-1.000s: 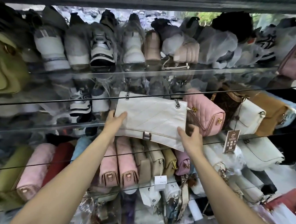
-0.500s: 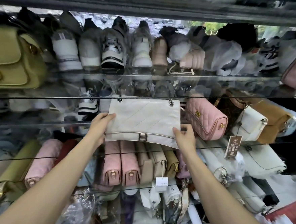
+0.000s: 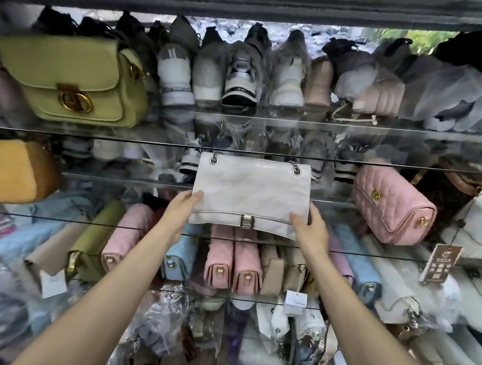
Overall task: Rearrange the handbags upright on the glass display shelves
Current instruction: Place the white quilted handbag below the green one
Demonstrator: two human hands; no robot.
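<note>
Standing nearly upright at the front of the middle glass shelf [image 3: 114,178], the cream-white quilted leather handbag with chain strap and metal clasp [image 3: 251,193] is held by its two lower corners. The left hand [image 3: 181,210] grips the lower left corner, thumb laid over the face; the right hand [image 3: 310,230] grips the lower right corner in the same way. The hands are kept well apart, one at each end of the bag.

Several risks can be judged from this hold. The bag's lower edge appears to hang over the shelf's front edge, so if the grip is released before the base is seated further back, the bag could tip forward and drop onto the row of pink and beige handbags [image 3: 234,263] below. The flap is soft, and a slump sideways could be caused by uneven release. The pink quilted barrel bag with gold clasp [image 3: 390,208] lies tilted near the right end; it could be nudged off its perch by a push to the right. Whether the chain strap is snagged behind cannot be told.
</note>
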